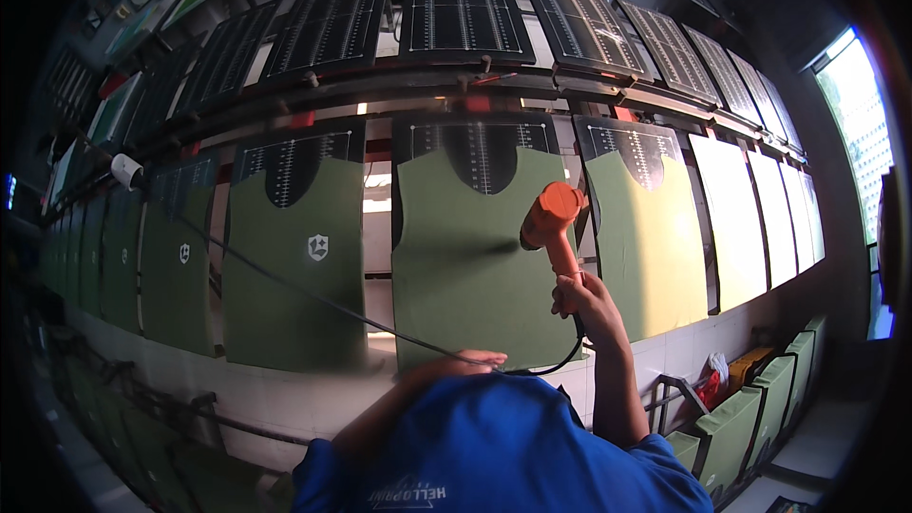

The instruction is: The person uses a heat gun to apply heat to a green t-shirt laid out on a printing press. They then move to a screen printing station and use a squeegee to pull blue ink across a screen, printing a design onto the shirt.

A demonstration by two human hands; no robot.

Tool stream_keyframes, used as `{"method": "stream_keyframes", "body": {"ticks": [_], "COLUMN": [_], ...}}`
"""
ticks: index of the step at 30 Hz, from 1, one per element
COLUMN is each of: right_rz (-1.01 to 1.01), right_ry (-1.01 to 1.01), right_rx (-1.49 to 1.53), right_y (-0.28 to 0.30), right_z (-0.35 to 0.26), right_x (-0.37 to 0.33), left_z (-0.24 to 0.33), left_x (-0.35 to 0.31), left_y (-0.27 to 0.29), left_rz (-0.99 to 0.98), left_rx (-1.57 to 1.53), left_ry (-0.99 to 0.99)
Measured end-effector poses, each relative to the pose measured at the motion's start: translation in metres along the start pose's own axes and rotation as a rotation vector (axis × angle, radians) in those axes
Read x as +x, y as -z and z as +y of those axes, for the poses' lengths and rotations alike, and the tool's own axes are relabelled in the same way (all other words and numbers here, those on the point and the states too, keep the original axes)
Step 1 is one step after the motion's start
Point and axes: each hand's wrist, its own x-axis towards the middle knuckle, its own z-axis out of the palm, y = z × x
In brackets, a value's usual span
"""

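right hand (589,306): fingers closed around the handle of the orange dryer (551,214)
orange dryer: at eleven o'clock from this hand, over green shirt panel (451,294)
left hand (481,359): six o'clock in view, beside black cable (369,321); its grip one cannot tell

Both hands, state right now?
Left hand: at the black cable; whether it grips it can't be told.
Right hand: closed, holding the orange blower.

A bright blue shirt (494,437) has loose short sleeves (660,465) and pale printed lettering (408,494); the forearms (617,389), left hand (483,358) and right hand (591,304) are all bare
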Motion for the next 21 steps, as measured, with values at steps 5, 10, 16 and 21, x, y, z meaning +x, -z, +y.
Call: {"method": "stream_keyframes", "body": {"ticks": [5, 10, 16, 21], "right_rz": [-0.053, -0.056, -0.041, 0.042], "right_ry": [0.029, 0.032, 0.038, 0.061], "right_rx": [0.004, -0.029, -0.006, 0.062], "right_y": [0.003, 0.019, 0.106, 0.235], "right_z": [-0.002, -0.006, -0.004, 0.011], "right_x": [0.009, 0.016, 0.012, 0.004], "left_z": [0.034, 0.103, 0.091, 0.045], "left_x": [0.024, 0.058, 0.159, 0.277], "left_y": [-0.018, -0.04, -0.064, -0.111], "left_rz": [-0.074, -0.085, -0.27, -0.423], "left_rx": [0.019, 0.126, 0.27, -0.039], "left_ry": [0.259, 0.257, 0.13, 0.206]}}
